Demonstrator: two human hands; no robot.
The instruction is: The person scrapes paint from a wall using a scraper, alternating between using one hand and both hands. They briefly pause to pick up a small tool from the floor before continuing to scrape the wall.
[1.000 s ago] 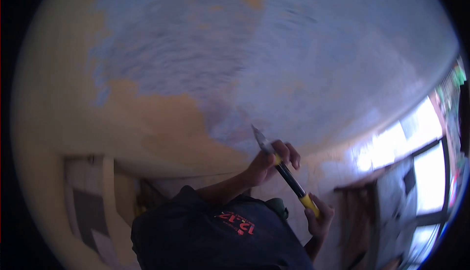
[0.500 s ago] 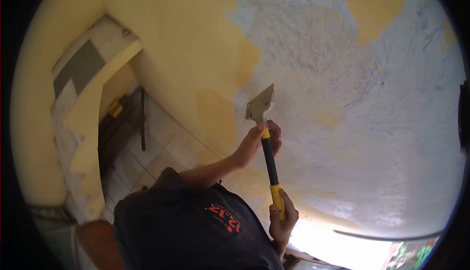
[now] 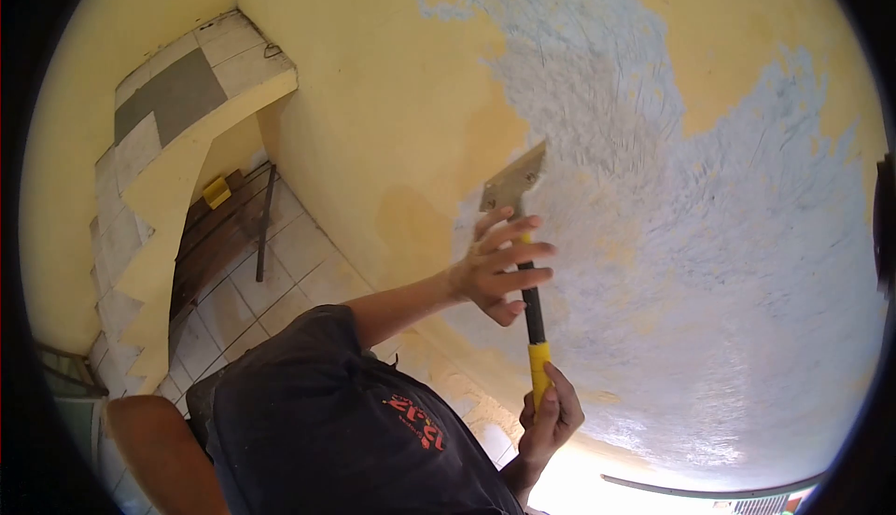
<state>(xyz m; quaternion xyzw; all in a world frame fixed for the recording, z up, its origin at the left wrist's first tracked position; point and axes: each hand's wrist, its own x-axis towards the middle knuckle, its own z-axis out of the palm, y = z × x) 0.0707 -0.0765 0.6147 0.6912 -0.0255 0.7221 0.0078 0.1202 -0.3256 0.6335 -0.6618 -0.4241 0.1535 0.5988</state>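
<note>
A long-handled scraper (image 3: 535, 314) with a wide metal blade (image 3: 515, 179) and a black and yellow handle is held up in front of the wall. My right hand (image 3: 553, 417) grips the yellow lower end of its handle, thumb and fingers closed around it. Just below the blade, my left hand (image 3: 502, 268) lies across the upper handle with its fingers spread apart, partly covering it. Behind the tool, the wall (image 3: 644, 226) shows a large scraped patch of pale blue and grey, bordered by yellow paint.
Tiled steps (image 3: 126, 226) with a yellow side rise on the left. Beneath them are brown boards (image 3: 219, 249), a small yellow object (image 3: 217, 193) and a dark bar (image 3: 266, 226) near the tiled floor (image 3: 303, 272). Bright light enters at the lower right.
My left hand has gone from pinching the scraper's neck to spread fingers across the handle. The scraper sits slightly further right, its blade tilted differently. My view has shifted.
</note>
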